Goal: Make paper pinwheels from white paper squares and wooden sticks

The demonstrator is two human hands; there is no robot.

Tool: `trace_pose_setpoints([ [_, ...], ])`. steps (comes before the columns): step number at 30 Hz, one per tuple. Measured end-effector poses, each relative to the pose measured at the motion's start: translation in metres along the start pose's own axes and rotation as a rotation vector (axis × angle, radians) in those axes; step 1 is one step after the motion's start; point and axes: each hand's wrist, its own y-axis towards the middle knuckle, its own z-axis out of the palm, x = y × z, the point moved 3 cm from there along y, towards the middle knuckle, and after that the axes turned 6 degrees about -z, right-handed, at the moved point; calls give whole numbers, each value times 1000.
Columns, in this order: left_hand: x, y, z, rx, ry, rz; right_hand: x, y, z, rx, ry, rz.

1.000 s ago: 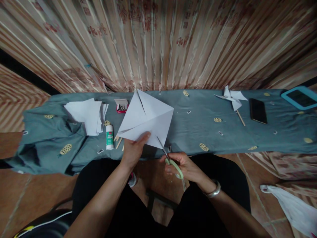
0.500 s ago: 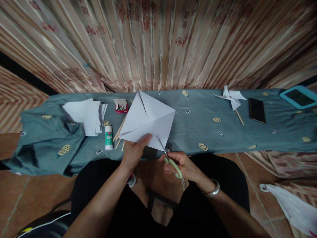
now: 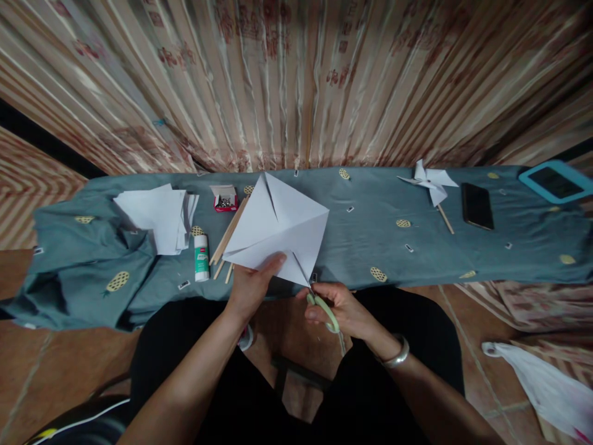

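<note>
My left hand (image 3: 254,281) grips the lower edge of a white square of paper (image 3: 287,216), thumb on top and fingers underneath. The paper is creased, with slits running in from its far corner and its left corner. My right hand (image 3: 340,306) is closed round the green handles of a pair of scissors (image 3: 324,312). Their blades lie at the paper's near corner, pointing in toward its middle. How far apart the blades are is hard to make out.
Left of the paper lie wooden sticks (image 3: 228,235), a glue stick (image 3: 201,259), a red box of pins (image 3: 225,199) and stacked white paper (image 3: 162,216). To the right are a paper pinwheel (image 3: 433,182), a phone (image 3: 477,206) and a blue-framed tablet (image 3: 556,181) on the green cloth (image 3: 365,241).
The scissor blades show less above the paper and look more closed at its near corner. Both hands keep nearly the same place. The whole view has shifted slightly.
</note>
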Motion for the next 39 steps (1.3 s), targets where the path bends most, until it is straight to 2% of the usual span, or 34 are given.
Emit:
trace_pose_setpoints([
  [7,1,0,0,-10,-20,-15,-5,1,-1,2,13,35],
  [25,5,-4,2,18,8,-47,-10,3,1,-56,102,25],
  [32,8,-6,4,39,0,-80,-10,4,0,-43,80,-44],
  [39,7,-5,4,39,16,-73,-11,4,0,-57,108,-18],
])
